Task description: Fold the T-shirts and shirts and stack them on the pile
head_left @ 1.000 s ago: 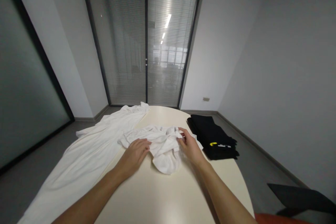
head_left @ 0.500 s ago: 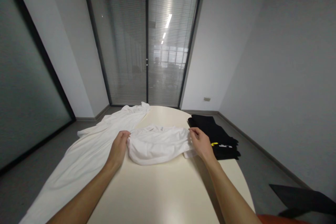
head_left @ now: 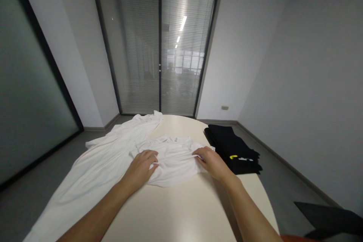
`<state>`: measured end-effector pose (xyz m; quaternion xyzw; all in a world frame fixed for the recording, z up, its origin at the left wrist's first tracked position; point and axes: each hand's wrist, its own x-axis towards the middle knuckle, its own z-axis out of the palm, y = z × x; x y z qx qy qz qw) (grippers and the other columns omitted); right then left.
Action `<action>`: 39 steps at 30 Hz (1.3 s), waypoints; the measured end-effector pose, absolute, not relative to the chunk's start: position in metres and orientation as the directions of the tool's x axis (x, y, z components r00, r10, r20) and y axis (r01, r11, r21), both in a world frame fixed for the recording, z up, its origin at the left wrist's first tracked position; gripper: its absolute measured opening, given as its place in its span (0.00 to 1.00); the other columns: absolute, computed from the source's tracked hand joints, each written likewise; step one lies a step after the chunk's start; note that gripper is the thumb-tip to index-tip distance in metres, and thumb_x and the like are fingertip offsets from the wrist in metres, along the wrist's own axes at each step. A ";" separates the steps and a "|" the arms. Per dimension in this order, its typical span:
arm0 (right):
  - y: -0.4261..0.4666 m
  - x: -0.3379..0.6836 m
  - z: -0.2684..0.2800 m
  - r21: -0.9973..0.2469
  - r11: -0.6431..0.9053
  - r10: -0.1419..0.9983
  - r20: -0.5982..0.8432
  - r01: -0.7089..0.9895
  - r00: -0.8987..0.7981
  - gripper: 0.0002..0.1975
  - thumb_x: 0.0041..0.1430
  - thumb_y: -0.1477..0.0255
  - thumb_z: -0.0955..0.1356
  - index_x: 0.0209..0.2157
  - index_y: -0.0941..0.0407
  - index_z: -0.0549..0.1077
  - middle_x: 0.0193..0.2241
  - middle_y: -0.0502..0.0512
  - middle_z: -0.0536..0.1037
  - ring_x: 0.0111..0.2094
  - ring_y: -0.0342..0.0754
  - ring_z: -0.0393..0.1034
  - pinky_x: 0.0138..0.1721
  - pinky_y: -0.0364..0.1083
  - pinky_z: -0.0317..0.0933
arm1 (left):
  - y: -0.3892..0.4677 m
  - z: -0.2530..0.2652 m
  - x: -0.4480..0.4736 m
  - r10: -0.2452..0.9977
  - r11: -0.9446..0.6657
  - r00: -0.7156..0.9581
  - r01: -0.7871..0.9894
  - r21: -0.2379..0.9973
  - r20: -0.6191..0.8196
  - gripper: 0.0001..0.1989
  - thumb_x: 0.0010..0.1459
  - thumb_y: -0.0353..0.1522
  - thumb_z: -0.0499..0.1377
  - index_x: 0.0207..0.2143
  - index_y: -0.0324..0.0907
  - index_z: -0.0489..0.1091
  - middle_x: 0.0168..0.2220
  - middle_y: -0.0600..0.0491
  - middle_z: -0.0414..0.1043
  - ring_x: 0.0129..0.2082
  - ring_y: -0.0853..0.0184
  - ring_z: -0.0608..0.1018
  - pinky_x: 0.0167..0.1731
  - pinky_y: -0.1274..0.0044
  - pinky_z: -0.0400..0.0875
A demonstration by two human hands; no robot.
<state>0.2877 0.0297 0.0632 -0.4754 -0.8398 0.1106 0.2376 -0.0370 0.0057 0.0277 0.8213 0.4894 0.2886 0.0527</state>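
We have the shirt [head_left: 174,166] on the table [head_left: 170,215] right in front of us, between the long white cloth [head_left: 99,174] on our left and the black pile [head_left: 229,141] on our right. Its far edge is rumpled, and its near edge curves toward us over the tabletop. Our left hand [head_left: 140,168] lies over the shirt's left side, thumb and fingers apart, so nothing is clamped there. Our right hand [head_left: 213,162] bends its fingertips down at the shirt's right side; whether they nip the fabric or merely press it, we cannot tell from this angle.

We judge the step in hand to be a smoothing one, and it goes best with light, flat palms. We should work from the middle outward, moving both hands evenly so that the shirt does not twist. The thin fabric probably bunches under a hard push, so we do better to draw creases toward the edges than to shove them. The black pile sits just beside our right hand, so short strokes on that side should leave it undisturbed.
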 end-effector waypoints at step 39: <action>0.031 0.277 0.042 -0.354 0.078 0.988 0.151 0.932 -0.026 0.24 0.67 0.64 0.60 0.61 0.58 0.66 0.51 0.66 0.76 0.50 0.57 0.72 0.48 0.51 0.63 | 0.012 0.027 -0.046 0.983 -0.057 -0.011 0.931 0.360 0.184 0.27 0.67 0.45 0.45 0.61 0.44 0.66 0.56 0.43 0.72 0.53 0.52 0.76 0.50 0.64 0.70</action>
